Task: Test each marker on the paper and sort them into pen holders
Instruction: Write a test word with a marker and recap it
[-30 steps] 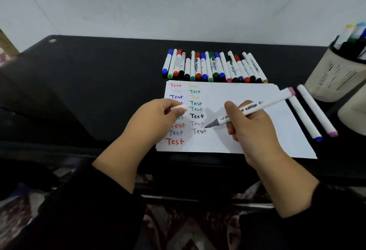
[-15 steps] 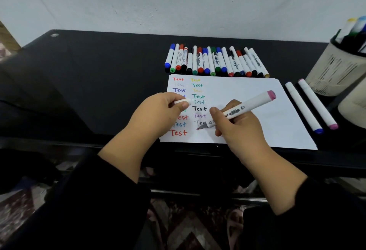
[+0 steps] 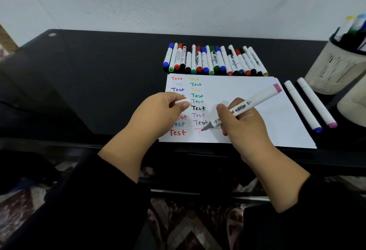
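Bare table [image 3: 99, 75] left of paper [image 3: 237, 91]; marker row [image 3: 213, 60] behind, 2 holders [image 3: 334, 69] seemingly crowd right.

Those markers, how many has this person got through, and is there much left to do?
Roughly halfway, I'd guess. The paper carries two columns of finished "Test" words, and some markers stand in the pen holder. The right hand is writing a pink word with a marker; the left hand holds its cap. A long row waits.

Pen holders [image 3: 334, 67] cut off at rt edge; left-column words partly behind left hand [image 3: 158, 111].
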Motion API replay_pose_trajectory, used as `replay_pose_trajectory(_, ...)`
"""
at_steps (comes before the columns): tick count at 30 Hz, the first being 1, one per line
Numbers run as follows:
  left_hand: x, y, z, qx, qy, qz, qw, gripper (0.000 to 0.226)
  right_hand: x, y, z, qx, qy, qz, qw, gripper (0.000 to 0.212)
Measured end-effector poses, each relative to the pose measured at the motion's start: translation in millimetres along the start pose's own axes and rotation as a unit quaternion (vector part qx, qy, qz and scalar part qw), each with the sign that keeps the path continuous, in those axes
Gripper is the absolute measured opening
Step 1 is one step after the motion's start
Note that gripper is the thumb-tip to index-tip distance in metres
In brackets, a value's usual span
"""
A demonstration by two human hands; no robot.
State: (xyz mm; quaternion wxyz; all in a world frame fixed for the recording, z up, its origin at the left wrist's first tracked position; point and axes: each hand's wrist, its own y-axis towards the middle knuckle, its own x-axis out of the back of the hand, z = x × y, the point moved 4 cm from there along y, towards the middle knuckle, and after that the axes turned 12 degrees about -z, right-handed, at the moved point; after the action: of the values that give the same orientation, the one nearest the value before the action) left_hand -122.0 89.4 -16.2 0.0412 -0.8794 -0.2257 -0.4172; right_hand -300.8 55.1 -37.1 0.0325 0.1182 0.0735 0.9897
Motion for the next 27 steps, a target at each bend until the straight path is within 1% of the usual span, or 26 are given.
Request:
replay_pose_trajectory(5, -1.5, 0.7, -1.0, -0.003, 0.007, 0.001, 1.000, 0.039, 0.6, 0.5, 1.0, 0.014, -0.011, -0.009, 1.000, 0.034)
replay_pose_trajectory(9, -2.6, 0.7, -1.3, -0.002, 0.009, 0.002, 1.000, 0.039, 0.5, -0.3, -0.2, 0.013, -0.019, 0.000, 1.000, 0.035)
replay_pose_trajectory(14, -1.6, -1.1, -1.2, -0.008, 0.003, -0.001, 1.000, 0.038, 3.9, 1.3, 0.0, 0.018, -0.007, -0.025, 0.999, 0.036)
replay_pose_trajectory(22, -3.4, -1.5, -2.4, -0.011, -0.002, 0.004, 1.000, 0.036, 4.4, 0.3, 1.0, 0.017, 0.000, -0.018, 1.000, 0.038)
replay_pose_trajectory(27, -3.9, -0.6, -2.4, -0.010, 0.005, 0.004, 1.000, 0.037, 6.2, 1.4, 0.5, 0.011, 0.003, -0.037, 0.999, 0.038)
